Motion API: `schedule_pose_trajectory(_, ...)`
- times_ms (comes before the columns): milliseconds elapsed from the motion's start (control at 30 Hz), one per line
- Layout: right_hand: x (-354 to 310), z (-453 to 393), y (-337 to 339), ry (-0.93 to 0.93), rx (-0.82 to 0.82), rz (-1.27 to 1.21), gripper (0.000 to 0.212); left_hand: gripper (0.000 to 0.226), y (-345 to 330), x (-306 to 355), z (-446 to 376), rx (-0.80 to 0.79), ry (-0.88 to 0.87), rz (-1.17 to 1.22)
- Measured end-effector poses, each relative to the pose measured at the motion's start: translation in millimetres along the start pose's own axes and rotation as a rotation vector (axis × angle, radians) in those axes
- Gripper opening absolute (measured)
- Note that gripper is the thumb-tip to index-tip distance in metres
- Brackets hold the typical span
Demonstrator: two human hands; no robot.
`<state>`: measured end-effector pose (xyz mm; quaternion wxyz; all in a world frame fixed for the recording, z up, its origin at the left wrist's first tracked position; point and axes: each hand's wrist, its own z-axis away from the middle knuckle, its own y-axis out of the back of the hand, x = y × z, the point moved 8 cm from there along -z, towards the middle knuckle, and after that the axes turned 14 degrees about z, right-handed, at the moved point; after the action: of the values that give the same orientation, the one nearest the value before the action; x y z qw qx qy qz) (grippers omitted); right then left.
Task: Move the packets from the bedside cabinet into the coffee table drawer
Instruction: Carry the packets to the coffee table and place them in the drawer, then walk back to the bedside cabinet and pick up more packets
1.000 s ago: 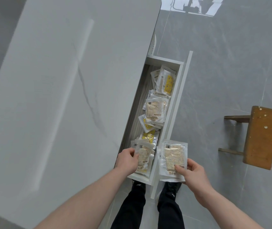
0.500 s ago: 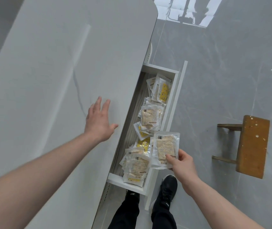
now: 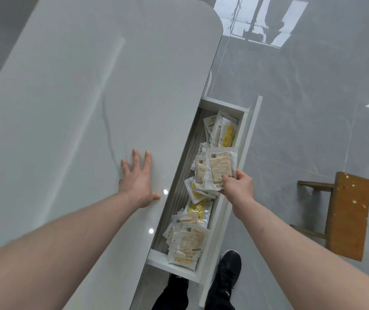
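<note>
— What's different from a moment ago?

— The left hand (image 3: pixel 137 184) has left the drawer (image 3: pixel 245 139). A second ago it was down at the near end, setting a packet on the pile there; now it lies flat on the pale worktop (image 3: pixel 71 113), fingers spread and straight, palm down, close to the edge above the drawer. It holds nothing.

— And the other hand?

— The right hand (image 3: pixel 237 185) has carried its small stack of packets (image 3: pixel 220 167) from outside the drawer front, near the person's feet, to over the middle of the open drawer. The stack sits above the packets already lying there; I can't tell whether it touches them.

— How is the grip on that stack?

— Narrow. Thumb on top, fingers curled underneath, pinching the near edge of the stack. The top packet faces up, clear wrapper with a beige pad and a printed label.

— Where do the rest of the packets lie?

— Inside the drawer, in loose heaps: a bunch of loose packets (image 3: pixel 222 130) at the far end, one showing yellow, some under the right hand, and a pile of packets (image 3: pixel 189 241) at the near end, overlapping each other.

— Anything else around?

— A brown wooden stool (image 3: pixel 348 214) stands on the grey tiled floor (image 3: pixel 302 108) to the right, well apart from the drawer. A black shoe (image 3: pixel 229 270) shows just below the drawer front.
</note>
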<state>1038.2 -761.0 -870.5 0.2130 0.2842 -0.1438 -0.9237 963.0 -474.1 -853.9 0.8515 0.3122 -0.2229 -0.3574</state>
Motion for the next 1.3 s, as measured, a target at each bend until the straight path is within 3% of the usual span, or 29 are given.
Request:
schedule_pose_trajectory(133, -7, -3, -4, 0.002, 0.015, -0.004, 0.028, 0.138, -1, -1, -1, -0.002, -0.003, 0.008)
schedule_pose_trajectory(300, 10, 6, -4, -0.044, 0.047, 0.275, 0.027, 0.138, -2, 1, -3, -0.009, -0.007, -0.019)
schedule_pose_trajectory(533, 66, 57, -14, -0.135, 0.05, 0.271, 0.025, 0.137, -1, 2, -2, -0.018, -0.006, -0.031)
schedule_pose_trajectory(633, 88, 71, -15, -0.191, 0.014, 0.304, 0.023, 0.137, 0, 4, -2, -0.022, -0.009, -0.024)
schedule_pose_trajectory(867, 109, 81, -30, -0.134, -0.081, 0.515, 0.022, 0.136, 2, 3, 0, -0.025, 0.002, -0.006)
schedule_pose_trajectory(1067, 135, 100, -55, -0.197, -0.219, 0.717, 0.034, 0.137, 1, 2, -1, -0.029, 0.008, 0.015)
schedule_pose_trajectory(1200, 134, 118, -73, -0.208, -0.273, 0.681, 0.064, 0.136, 3, 0, -1, -0.017, 0.009, 0.052)
schedule_pose_trajectory(1300, 126, 129, -72, -0.182, -0.25, 0.659, 0.06, 0.13, 4, -2, 5, -0.013, -0.02, 0.039)
